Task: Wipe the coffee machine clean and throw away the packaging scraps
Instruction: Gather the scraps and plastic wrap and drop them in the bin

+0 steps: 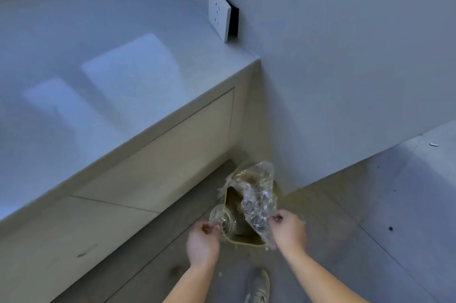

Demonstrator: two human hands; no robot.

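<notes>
A wall socket [219,11] is seen above the far right corner of the bare tabletop [103,61], and a bin [243,241] is wedged on the floor [320,216] at the cabinet's end. Over the bin, crumpled clear wrap [257,201] is pinched by the right hand [288,230]. A smaller clear scrap [222,220] is gripped by the left hand [203,243].

No readable text, label or number anywhere, not even on the wall socket [219,12].
</notes>
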